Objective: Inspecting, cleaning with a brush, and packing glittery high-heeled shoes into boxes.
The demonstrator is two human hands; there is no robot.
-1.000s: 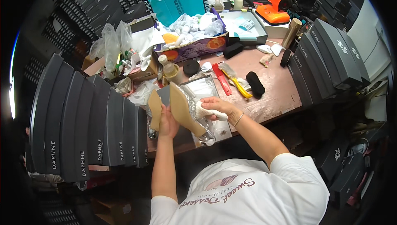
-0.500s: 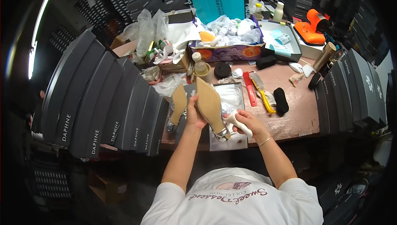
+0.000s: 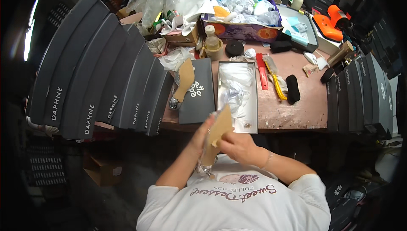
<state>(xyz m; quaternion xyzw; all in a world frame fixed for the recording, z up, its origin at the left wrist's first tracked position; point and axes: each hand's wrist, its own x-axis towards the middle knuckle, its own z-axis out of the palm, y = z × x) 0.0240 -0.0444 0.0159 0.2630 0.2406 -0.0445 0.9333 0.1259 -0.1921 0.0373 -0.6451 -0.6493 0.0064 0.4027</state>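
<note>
My left hand grips the side of a shoe, held near my chest with its tan sole up and its toe pointing away. My right hand is closed and pressed on the sole; a pale cloth shows a little at its fingertips, mostly hidden. The other shoe lies sole up, partly on a dark grey box lid. To the right of the lid is an open shoe box with white tissue paper inside.
Grey shoe boxes stack up at left and right. Beyond the open box lie a red brush, a yellow-handled brush and a black pad. A bottle and a purple carton of crumpled paper stand farther back.
Both hands have drawn the shoe toward my chest and away from the table. My right hand has gone from beside the shoe onto its sole. The view has shifted.
</note>
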